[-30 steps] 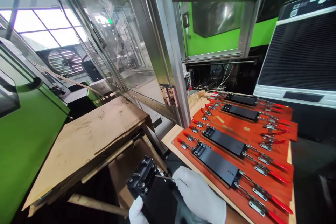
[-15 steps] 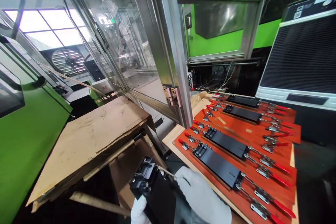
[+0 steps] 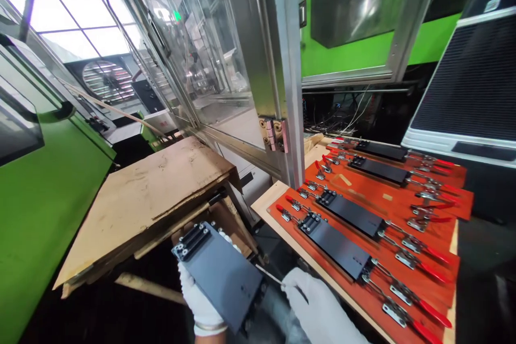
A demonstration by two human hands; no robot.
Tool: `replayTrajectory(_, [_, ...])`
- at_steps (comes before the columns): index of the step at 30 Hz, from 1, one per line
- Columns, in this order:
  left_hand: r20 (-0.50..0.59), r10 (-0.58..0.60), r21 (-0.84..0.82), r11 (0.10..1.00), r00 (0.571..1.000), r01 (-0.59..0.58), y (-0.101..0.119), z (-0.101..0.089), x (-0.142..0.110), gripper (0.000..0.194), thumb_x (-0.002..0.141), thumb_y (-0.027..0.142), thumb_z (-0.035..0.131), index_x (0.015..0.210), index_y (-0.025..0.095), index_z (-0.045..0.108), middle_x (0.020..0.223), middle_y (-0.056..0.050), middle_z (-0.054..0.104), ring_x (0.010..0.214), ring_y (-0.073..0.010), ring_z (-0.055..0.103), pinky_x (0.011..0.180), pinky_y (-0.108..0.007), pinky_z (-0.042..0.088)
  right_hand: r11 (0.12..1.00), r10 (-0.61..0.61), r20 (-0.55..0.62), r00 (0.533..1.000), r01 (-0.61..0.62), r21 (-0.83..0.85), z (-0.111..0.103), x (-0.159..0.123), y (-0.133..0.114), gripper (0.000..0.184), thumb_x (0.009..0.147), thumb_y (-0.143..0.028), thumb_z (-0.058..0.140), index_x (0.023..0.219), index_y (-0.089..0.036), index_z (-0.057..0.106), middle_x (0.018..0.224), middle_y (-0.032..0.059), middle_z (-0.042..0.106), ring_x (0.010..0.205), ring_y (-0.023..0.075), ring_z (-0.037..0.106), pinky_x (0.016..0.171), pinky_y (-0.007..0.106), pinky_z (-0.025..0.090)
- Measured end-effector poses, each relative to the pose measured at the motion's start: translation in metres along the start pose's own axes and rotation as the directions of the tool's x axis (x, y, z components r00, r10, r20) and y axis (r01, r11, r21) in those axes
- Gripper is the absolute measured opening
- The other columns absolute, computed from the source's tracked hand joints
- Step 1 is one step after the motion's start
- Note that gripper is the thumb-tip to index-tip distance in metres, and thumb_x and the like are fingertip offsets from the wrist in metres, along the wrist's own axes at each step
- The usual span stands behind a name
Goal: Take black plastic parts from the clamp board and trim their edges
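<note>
My left hand (image 3: 200, 301), in a white glove, is wrapped round a dark flat rectangular part (image 3: 223, 274), with white fingertips showing past its far edge. Small cylindrical fittings line the part's upper left end, and its broad smooth face is turned up, tilted. My right hand (image 3: 316, 303), also gloved in white, pinches a thin pale rod-like tool (image 3: 269, 275). The tool points left at the part's right edge; whether it touches cannot be made out. Similar dark parts, such as the nearest one (image 3: 336, 247), lie on red boards (image 3: 363, 193) to the right.
Red-handled toggle clamps (image 3: 403, 293) stand at both ends of the parts on the boards. A cardboard-topped table (image 3: 149, 199) is on the left. A metal-framed door (image 3: 282, 91) rises between the two work surfaces. Green machines (image 3: 60, 215) flank the scene.
The dark part has turned from end-up to broad face up and shifted left with my left hand. My right hand with the tool has moved slightly right and down, away from the fittings.
</note>
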State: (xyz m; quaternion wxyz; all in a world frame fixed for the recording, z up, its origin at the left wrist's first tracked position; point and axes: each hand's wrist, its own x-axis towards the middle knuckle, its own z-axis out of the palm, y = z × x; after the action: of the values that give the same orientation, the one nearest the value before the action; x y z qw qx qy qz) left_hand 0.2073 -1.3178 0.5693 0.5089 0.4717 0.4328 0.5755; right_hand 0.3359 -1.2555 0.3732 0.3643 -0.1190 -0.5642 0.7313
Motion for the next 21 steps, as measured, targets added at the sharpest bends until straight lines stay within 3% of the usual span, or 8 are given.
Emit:
replayTrajectory(4, [-0.142,0.122,0.011,0.992,0.982,-0.122,-0.003,0.019,0.015,0.058,0.086,0.066,0.057,0.127,0.027,0.067,0.134,-0.009,0.057,0.126,-0.0292,0.054,0.115,-0.049,0.031,0.997,0.009,-0.017,1.0,-0.01,-0.07,0.003,-0.008,-0.007,0.028,0.097,-0.032,0.035,0.087,-0.022,0.059,0.081,0.0018,0.061,0.077,0.0158,0.052,0.073,0.026,0.038])
replayTrajectory(8, [-0.195,0.161,0.019,0.987,0.967,-0.161,-0.006,0.022,0.015,0.054,0.084,0.067,0.058,0.117,0.026,0.072,0.116,-0.009,0.067,0.118,-0.03,0.059,0.112,-0.052,0.034,0.99,0.02,-0.064,0.998,-0.029,-0.136,0.004,-0.006,-0.015,0.029,0.097,-0.033,0.034,0.09,-0.024,0.061,0.084,0.0019,0.062,0.078,0.0167,0.053,0.074,0.029,0.038])
replayTrajectory(13, [-0.24,0.229,0.086,0.973,0.944,-0.214,-0.009,0.026,0.02,0.062,0.081,0.067,0.062,0.13,0.029,0.063,0.127,-0.009,0.062,0.113,-0.0303,0.061,0.108,-0.052,0.04,0.977,-0.054,-0.059,0.997,0.04,-0.21,0.01,-0.006,-0.007,0.029,0.096,-0.032,0.035,0.088,-0.024,0.063,0.079,0.0038,0.061,0.076,0.0182,0.054,0.071,0.031,0.037])
replayTrajectory(17, [-0.261,0.255,0.147,0.964,0.931,-0.223,-0.012,0.033,0.028,0.074,0.077,0.068,0.066,0.14,0.032,0.053,0.129,-0.009,0.06,0.11,-0.029,0.062,0.104,-0.05,0.044,0.965,-0.144,-0.062,0.988,0.126,-0.232,0.011,-0.009,-0.003,0.023,0.092,-0.026,0.042,0.088,-0.024,0.064,0.089,0.0043,0.064,0.08,0.0183,0.055,0.076,0.031,0.039])
replayTrajectory(21, [-0.229,0.225,0.142,0.97,0.947,-0.196,-0.015,0.036,0.03,0.079,0.078,0.068,0.064,0.146,0.03,0.047,0.126,-0.011,0.061,0.112,-0.0296,0.061,0.1,-0.05,0.048,0.982,-0.072,-0.031,0.997,0.066,-0.176,0.005,-0.006,-0.006,0.027,0.094,-0.027,0.037,0.087,-0.024,0.063,0.083,0.0026,0.062,0.079,0.0172,0.056,0.075,0.029,0.04])
